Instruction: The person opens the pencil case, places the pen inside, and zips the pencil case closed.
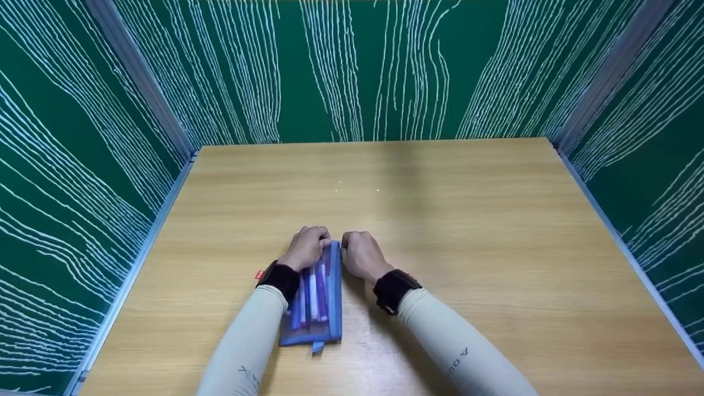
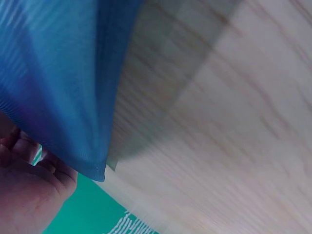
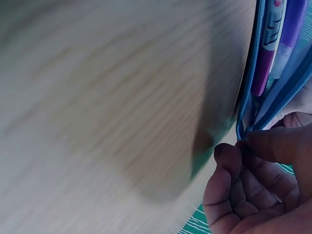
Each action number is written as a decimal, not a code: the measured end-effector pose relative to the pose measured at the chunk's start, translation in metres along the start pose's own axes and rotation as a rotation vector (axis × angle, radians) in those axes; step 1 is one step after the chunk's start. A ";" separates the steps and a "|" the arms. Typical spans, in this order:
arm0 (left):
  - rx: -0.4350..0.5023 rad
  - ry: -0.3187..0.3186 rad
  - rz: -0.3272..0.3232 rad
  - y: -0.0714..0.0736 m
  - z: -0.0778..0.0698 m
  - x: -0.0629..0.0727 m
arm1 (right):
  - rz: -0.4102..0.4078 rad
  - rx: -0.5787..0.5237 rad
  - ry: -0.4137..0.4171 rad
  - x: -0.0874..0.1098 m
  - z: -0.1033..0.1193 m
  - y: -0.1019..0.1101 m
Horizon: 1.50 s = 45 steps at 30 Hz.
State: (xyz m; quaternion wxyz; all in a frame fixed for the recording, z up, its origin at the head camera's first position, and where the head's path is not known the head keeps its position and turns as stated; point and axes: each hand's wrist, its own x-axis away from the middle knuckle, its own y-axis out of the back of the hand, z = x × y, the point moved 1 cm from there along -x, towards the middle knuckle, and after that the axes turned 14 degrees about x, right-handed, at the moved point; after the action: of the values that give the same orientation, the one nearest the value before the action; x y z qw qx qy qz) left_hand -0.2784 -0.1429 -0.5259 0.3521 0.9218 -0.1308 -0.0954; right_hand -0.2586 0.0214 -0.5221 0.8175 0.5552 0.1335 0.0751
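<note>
A blue zip pencil pouch with see-through sides lies lengthwise in front of me, with several purple and white pens inside. My left hand grips its far end; the left wrist view shows curled fingers behind the pouch's corner. At the same end, my right hand pinches the end of the zipper between thumb and index finger. The zipper's two edges stand apart in the right wrist view, showing a pen with a magenta end. The small pull itself is hidden by the fingertips.
The wooden table stretches around the pouch on all sides. Green panels with white wavy lines stand behind it and at both sides. A fabric tab sticks out from the pouch's near end.
</note>
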 end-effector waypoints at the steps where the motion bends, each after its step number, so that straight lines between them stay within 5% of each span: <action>1: 0.000 0.003 0.000 0.000 0.000 0.000 | -0.009 0.003 0.012 0.001 0.000 -0.001; 9: -0.012 0.018 0.004 -0.002 -0.002 0.000 | -0.057 0.040 0.075 0.004 0.002 -0.001; 45: -0.083 0.035 0.018 -0.001 -0.006 -0.002 | 0.021 0.073 0.116 0.008 0.010 -0.001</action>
State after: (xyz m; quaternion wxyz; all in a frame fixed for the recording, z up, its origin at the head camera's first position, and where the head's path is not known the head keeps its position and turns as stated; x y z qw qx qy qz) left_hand -0.2789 -0.1378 -0.5216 0.3931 0.9067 -0.1292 -0.0815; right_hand -0.2481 0.0145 -0.5207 0.7866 0.5810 0.1775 0.1105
